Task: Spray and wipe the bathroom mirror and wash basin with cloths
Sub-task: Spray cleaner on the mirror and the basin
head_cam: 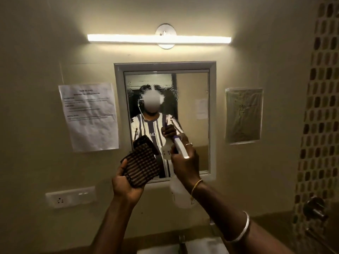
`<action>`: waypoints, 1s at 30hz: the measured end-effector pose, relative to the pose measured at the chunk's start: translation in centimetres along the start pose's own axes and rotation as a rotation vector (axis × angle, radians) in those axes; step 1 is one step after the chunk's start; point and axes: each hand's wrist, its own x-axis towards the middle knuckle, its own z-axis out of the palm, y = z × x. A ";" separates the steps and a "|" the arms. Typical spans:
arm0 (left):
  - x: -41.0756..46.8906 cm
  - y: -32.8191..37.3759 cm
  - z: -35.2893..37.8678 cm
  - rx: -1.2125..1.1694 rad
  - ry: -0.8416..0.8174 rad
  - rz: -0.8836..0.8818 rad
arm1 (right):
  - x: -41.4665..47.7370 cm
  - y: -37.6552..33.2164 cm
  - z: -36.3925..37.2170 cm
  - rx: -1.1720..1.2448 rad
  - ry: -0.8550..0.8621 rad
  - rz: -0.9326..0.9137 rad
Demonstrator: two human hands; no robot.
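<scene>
A framed mirror (192,99) hangs on the wall ahead, with spray droplets across its upper glass. My left hand (126,184) is raised in front of its lower edge and grips a dark checked cloth (141,165), folded flat. My right hand (185,165) holds a white spray bottle (180,195) by the neck, its nozzle (180,147) aimed at the glass. The wash basin (205,244) shows only as a pale edge at the bottom, with the tap (182,241) in front of it.
A tube light (159,39) glows above the mirror. A printed sheet (89,116) is taped to the left of the mirror, a plastic-covered sheet (243,115) to the right. A socket plate (70,197) sits lower left. Mosaic tiles (319,114) and a wall valve (314,208) are at the right.
</scene>
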 end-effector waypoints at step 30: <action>-0.3 -3.7 -1.0 -0.003 0.016 -0.084 | 2.5 1.8 -5.7 -0.020 0.351 0.094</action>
